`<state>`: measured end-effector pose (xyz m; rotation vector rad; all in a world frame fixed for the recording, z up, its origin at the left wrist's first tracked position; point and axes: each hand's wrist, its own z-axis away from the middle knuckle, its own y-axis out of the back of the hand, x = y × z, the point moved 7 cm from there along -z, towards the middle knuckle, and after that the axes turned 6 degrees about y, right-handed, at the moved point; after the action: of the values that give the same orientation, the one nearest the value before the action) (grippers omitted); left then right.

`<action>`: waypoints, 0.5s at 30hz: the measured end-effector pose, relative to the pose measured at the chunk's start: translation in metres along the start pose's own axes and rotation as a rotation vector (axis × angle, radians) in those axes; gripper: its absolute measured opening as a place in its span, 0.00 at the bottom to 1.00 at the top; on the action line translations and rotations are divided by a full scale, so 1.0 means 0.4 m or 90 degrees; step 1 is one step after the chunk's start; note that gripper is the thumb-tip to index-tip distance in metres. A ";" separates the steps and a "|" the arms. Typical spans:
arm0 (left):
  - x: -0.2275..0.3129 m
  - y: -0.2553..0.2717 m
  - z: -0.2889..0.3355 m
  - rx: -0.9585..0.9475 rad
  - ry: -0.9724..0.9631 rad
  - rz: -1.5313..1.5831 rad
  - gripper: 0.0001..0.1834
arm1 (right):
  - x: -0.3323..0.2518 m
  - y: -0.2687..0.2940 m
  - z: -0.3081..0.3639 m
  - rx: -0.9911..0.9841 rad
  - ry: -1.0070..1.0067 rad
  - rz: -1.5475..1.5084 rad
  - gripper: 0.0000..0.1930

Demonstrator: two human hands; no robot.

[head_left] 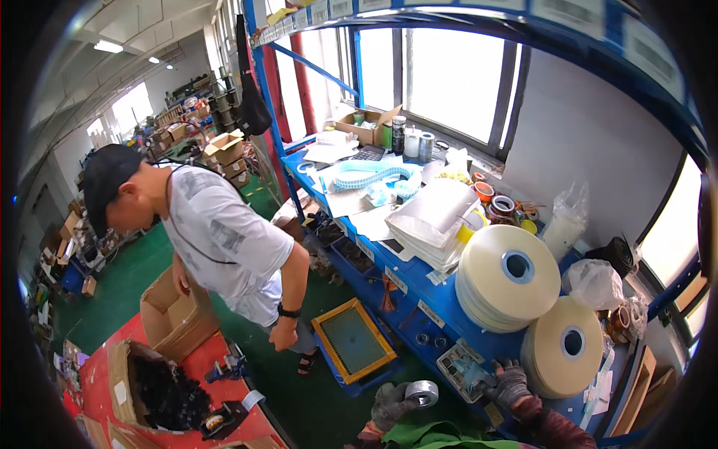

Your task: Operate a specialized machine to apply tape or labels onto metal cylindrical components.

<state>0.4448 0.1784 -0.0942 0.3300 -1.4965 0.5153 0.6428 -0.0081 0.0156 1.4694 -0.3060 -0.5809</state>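
My left hand (390, 406), in a dark grey glove, grips a roll of silver tape (422, 393) above the floor beside the shelf. My right hand (510, 385), also gloved, is at the shelf's front edge with its fingers apart. It is beside a shallow grey tray (446, 367) that holds bluish clear plastic pieces (471, 372). Whether its fingertips touch the tray or its contents, I cannot tell. Just behind my right hand stands a large cream-coloured reel (550, 359).
A second stack of cream reels (479, 280) sits on the blue shelf (419, 273), near stacked sheets (430, 213). To the left, a person (224, 224) leans over a red table (224, 393) with open cardboard boxes (176, 318). A yellow-framed mesh tray (355, 344) lies low between us.
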 end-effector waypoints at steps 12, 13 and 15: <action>-0.033 0.238 -0.279 -0.038 0.178 -0.013 0.28 | -0.277 0.587 -0.863 0.032 0.337 -0.301 0.08; -0.042 0.248 -0.292 -0.029 0.189 0.055 0.32 | -0.270 0.565 -0.980 0.021 0.324 -0.376 0.09; -0.043 0.255 -0.318 -0.030 0.204 0.129 0.35 | -0.243 0.528 -1.182 0.055 0.231 -0.136 0.11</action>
<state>0.5014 0.3283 -0.1295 0.0538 -1.2339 0.6593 0.8523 0.4419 0.1925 1.6697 0.1130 -0.4620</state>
